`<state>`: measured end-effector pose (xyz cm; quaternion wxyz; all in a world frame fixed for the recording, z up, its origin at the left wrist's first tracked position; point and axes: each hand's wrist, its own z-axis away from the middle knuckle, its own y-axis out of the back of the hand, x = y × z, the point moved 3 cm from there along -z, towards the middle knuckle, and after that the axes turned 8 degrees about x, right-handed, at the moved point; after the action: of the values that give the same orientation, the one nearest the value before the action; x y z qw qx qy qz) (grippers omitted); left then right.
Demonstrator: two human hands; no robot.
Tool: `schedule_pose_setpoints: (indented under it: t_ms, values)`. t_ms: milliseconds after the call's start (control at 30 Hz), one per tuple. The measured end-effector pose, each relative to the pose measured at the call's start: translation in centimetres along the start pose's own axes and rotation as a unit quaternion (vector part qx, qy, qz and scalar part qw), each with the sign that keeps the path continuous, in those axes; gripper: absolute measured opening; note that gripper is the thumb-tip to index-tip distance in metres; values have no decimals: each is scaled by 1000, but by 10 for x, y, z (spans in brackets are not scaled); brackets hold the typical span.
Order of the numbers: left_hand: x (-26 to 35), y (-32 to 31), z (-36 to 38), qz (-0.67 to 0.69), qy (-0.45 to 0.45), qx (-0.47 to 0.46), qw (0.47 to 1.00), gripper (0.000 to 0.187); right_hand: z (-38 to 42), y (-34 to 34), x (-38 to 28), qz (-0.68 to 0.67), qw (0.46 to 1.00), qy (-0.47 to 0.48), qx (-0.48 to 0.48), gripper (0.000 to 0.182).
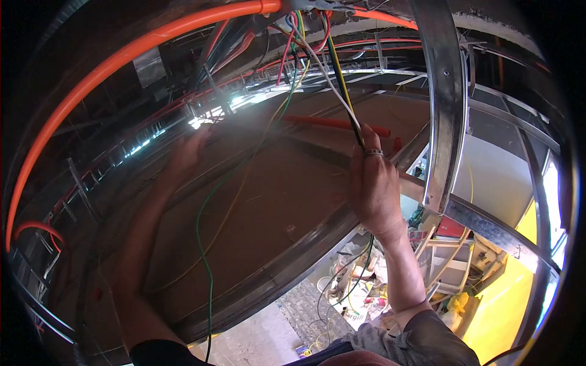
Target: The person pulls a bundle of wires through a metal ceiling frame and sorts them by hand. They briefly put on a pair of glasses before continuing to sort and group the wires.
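Note:
Wires in white, yellow and black run down from a bundle at the top, and my right hand is closed round them, a ring on one finger. My left hand is raised at the left, blurred and in glare; its fingers and anything in them cannot be made out. Between the hands, a green wire and a thin yellow wire hang down in loose curves across the brown panel. More red, white and green wire ends come out near the top centre.
An orange conduit arcs over the upper left. A metal stud stands right of my right hand, joined to a metal rail. Another orange pipe lies on the panel. Below are a wooden ladder, cluttered items and a yellow panel.

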<state>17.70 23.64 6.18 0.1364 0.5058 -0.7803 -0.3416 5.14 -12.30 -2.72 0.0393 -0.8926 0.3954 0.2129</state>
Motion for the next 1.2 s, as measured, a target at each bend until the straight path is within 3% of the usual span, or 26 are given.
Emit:
schedule_pose_setpoints:
  t_ms: [100, 167, 267, 333, 533, 733, 1200]
  values:
    - [-4, -3, 0, -9, 17, -6, 1000, 33, 0, 1, -2, 3, 1000, 16, 5, 45]
    - [-6, -4, 2, -18, 24, -9, 999, 33, 0, 1, -2, -1, 999, -36, -13, 42]
    - [-5, -5, 2, -27, 15, 2, 1000, 32, 0, 1, -2, 2, 1000, -29, 1, 41]
    - [-5, -6, 1, 14, -41, 63, 997, 34, 0, 0, -1, 5, 1000, -28, 4, 41]
    - [0, -4, 0, 11, -6, 33, 999, 31, 0, 1, -2, 5, 1000, -27, 4, 39]
    - [0, -4, 3, 28, -46, 71, 996, 32, 0, 1, -1, 11, 1000, -16, 5, 42]
    - [-7, -9, 0, 56, -5, 17, 998, 35, 1, 1, 0, 26, 999, 29, 14, 51]
